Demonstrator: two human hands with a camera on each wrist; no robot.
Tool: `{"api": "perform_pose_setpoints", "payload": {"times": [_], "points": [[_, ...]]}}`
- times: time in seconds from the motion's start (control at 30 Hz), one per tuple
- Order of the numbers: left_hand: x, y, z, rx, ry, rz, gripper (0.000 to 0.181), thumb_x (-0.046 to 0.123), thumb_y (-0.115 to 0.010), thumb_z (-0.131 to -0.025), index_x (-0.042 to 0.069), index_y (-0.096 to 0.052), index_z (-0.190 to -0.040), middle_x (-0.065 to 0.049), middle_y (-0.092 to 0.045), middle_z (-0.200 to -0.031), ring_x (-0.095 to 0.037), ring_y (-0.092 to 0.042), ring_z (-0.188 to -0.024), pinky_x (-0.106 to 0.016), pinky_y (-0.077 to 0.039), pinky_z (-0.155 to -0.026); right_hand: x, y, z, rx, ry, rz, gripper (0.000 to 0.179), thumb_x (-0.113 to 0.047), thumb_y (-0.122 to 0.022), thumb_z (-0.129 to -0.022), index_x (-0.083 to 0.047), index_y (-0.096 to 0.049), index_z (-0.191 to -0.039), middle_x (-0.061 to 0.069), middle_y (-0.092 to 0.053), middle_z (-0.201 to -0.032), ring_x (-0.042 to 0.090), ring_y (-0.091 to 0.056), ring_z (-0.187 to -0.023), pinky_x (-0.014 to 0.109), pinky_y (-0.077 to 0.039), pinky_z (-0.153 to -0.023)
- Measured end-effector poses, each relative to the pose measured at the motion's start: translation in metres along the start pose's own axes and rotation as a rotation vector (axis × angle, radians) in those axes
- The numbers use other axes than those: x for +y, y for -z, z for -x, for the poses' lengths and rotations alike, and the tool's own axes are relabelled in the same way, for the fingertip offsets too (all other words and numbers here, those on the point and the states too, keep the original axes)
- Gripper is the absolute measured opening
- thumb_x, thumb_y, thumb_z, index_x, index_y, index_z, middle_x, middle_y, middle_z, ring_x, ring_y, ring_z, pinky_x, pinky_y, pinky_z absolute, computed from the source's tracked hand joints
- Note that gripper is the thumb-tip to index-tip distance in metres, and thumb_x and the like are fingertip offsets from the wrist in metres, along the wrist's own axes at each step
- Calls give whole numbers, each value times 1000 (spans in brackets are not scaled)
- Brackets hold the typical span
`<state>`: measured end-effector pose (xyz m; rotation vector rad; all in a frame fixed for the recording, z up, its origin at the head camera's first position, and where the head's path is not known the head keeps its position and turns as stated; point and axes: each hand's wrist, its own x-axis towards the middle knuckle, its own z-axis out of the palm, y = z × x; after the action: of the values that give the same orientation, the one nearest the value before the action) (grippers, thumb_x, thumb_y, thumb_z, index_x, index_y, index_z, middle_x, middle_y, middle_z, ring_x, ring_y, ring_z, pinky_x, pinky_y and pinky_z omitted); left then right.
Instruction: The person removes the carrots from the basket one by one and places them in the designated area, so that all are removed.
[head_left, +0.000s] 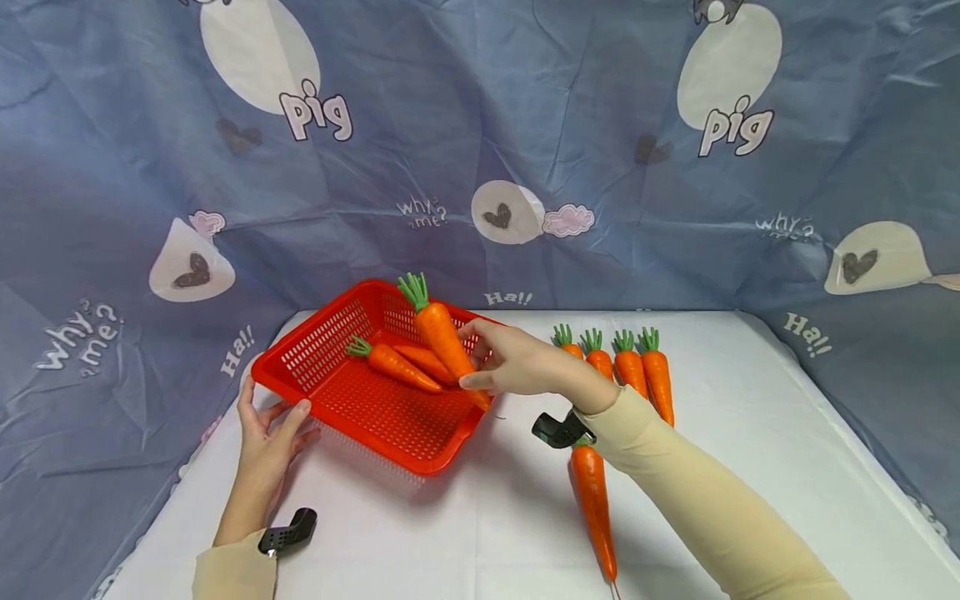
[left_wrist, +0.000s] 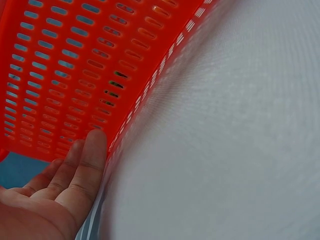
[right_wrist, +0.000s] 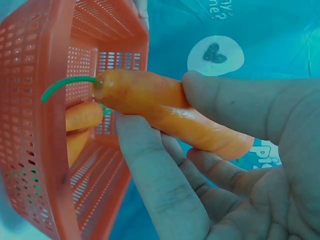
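Note:
My right hand (head_left: 517, 358) pinches an orange carrot (head_left: 442, 333) with a green top between thumb and fingers, holding it tilted over the red plastic basket (head_left: 375, 429). In the right wrist view the thumb lies on one side of this carrot (right_wrist: 145, 97) and the fingers on the other. Inside the basket lie two more carrots, one in front (head_left: 397, 367) and one partly hidden behind it. At the basket's near left corner is my left hand (head_left: 270, 442). Its fairly straight fingers (left_wrist: 90, 155) touch the perforated outer wall (left_wrist: 75, 75) in the left wrist view.
A row of several carrots (head_left: 657, 375) lies at the right, partly behind my right forearm. One carrot (head_left: 592, 500) lies nearer, its top by the black wrist camera (head_left: 558, 431). A blue printed cloth (head_left: 600, 267) hangs behind the white table (head_left: 750, 467).

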<state>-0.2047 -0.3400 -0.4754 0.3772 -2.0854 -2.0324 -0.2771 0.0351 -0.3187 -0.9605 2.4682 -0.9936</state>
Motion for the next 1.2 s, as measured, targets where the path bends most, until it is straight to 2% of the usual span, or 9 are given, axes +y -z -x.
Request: {"api": "perform_pose_setpoints", "payload": {"times": [0.1,0.37,0.63,0.87,1.03,1.2], "points": [[0,0,0,7,8,-6,102,29,-69,-106,54,11,-165,3,-40,-140,2,-71,-97,-21,-65,-83,2,1,6,11,-8,-7,57,-17,-80,-97,-4,-52,-145,8,-70,-106,20,-69,-91,28,-57,-86],[-1,0,0,10,15,-5,102,28,-69,-106,55,10,-165,3,-40,-140,3,-71,-98,-22,-65,-83,9,2,24,6,-30,-61,59,-18,-79,-99,-4,-49,-148,11,-70,-113,14,-74,-92,30,-62,-80],[-1,1,0,9,9,-12,102,28,-69,-106,55,10,-165,2,-38,-139,2,-71,-97,-21,-65,-83,17,4,40,39,-46,-101,58,-21,-79,-99,-6,-51,-148,9,-70,-112,18,-74,-102,30,-64,-80],[-1,0,-1,23,37,-18,103,30,-70,-105,56,10,-164,4,-38,-139,3,-70,-99,-20,-64,-84,23,4,55,62,-74,-86,56,-24,-80,-98,-10,-53,-146,7,-70,-115,21,-72,-109,31,-64,-82],[-1,1,-2,19,44,-16,103,31,-71,-105,57,10,-164,5,-38,-139,3,-69,-101,-20,-64,-85,26,6,65,83,-85,-88,58,-26,-80,-98,-11,-52,-146,7,-69,-113,21,-72,-109,32,-64,-81],[-1,2,-2,12,44,-12,104,31,-71,-105,56,12,-164,5,-37,-139,3,-69,-101,-20,-64,-85,29,7,77,98,-86,-96,60,-26,-79,-98,-11,-50,-149,6,-67,-110,19,-72,-107,33,-62,-87]]}}
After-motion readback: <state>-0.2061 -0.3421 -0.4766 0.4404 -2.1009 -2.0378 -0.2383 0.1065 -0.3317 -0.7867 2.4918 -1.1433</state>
